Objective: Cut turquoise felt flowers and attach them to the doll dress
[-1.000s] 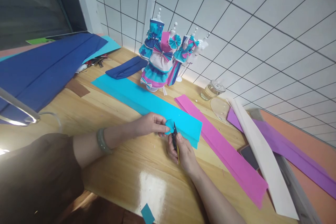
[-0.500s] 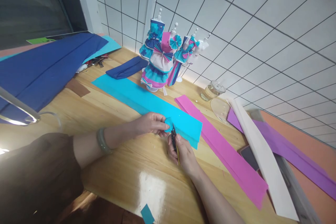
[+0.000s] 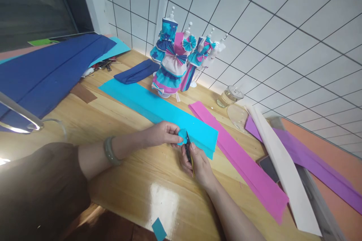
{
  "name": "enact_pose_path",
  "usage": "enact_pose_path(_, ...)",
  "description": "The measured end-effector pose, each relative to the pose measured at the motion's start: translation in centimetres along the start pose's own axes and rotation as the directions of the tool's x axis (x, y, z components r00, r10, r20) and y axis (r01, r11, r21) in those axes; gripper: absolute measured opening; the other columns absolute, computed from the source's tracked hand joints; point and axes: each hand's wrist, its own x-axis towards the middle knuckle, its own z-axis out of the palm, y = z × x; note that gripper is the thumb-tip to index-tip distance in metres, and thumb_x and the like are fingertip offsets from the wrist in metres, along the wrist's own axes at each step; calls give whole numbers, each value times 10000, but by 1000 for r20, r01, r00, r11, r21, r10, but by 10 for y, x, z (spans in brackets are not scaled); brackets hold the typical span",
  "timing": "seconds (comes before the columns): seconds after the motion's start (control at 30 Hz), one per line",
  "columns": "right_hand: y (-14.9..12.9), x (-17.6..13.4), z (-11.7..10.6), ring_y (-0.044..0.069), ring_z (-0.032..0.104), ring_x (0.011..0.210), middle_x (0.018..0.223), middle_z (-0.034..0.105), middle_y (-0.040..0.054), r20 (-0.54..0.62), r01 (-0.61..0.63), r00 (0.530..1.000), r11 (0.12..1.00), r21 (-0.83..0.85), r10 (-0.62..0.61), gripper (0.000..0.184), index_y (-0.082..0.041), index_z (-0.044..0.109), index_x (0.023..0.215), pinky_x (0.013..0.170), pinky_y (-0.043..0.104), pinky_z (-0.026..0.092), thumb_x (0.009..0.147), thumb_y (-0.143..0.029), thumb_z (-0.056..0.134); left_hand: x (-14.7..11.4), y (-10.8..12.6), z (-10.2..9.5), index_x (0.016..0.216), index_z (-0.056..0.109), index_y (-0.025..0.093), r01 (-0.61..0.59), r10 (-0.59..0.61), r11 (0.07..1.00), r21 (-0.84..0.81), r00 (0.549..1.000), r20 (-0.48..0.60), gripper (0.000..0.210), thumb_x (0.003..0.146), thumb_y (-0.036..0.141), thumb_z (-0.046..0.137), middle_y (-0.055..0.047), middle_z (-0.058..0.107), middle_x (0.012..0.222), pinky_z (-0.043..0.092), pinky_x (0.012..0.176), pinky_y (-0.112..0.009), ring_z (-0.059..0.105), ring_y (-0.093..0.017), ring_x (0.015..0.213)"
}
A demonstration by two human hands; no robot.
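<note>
Between the fingertips of my left hand [image 3: 166, 133] is a small turquoise paper piece [image 3: 182, 134] with a rounded edge. My right hand [image 3: 198, 163] is closed around small dark scissors [image 3: 188, 147] with some yellow low on the handle. The blades point up and touch or overlap the right edge of the small piece; whether they are apart is hard to tell. Just beyond both hands lies a long turquoise paper strip [image 3: 158, 101] on the wooden table [image 3: 127, 184]. A magenta strip [image 3: 240, 162] runs to its right.
Small dress forms [image 3: 172, 60] in paper dresses stand at the tiled wall, with a glass jar [image 3: 229, 96] to their right. White [image 3: 283, 165] and purple [image 3: 316, 165] strips lie right. Dark blue sheets [image 3: 51, 67] cover the left. A teal scrap [image 3: 158, 229] lies at the near edge.
The small turquoise piece has turned a little in my left fingers and shows a rounder outline. The scissors have shifted slightly against its edge. Both hands stay almost in place.
</note>
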Motion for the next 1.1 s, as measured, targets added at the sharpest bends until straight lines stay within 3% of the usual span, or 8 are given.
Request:
enact_pose_path(0.4,-2,0,-3,58,260,302,403,315,-90,11,-39,999,999,-36,39,418,-178,431,720,353,214,205,874,-533,271,0,-1,-6,661,533,129,-3,3,992,126,1000,5,247,700,364,599,-3,562,623,390,588,-220,541,-117,636)
enact_pose_path(0.67,-4,0,-2,62,256,300,394,312,-88,-27,-46,999,998,-38,45,431,-175,441,717,343,214,203,865,-547,281,-1,1,-2,501,400,150,-177,228,907,381,969,-92,342,694,363,585,37,367,544,274,498,-209,366,-71,543)
enact_pose_path(0.8,-4,0,-2,62,257,302,396,315,-87,-26,-46,999,998,-50,45,437,-176,440,714,344,213,201,861,-555,281,-1,0,-2,524,445,144,-144,180,931,336,980,-80,323,703,375,584,43,408,513,275,483,-201,380,-64,510)
enact_pose_path(0.93,-4,0,-2,60,264,305,395,318,-84,-21,-41,999,998,-48,40,426,-177,439,700,347,211,199,872,-533,281,-2,2,-4,623,539,132,-79,90,970,230,995,-38,253,716,363,587,2,576,589,366,531,-201,499,-86,553)
enact_pose_path(1.1,-3,-1,-2,56,255,309,402,305,-84,-9,-41,999,999,-25,41,412,-175,434,691,348,209,201,888,-501,278,-2,3,-4,670,574,130,-50,51,986,159,999,-3,239,716,363,601,-27,632,622,430,562,-216,579,-113,590)
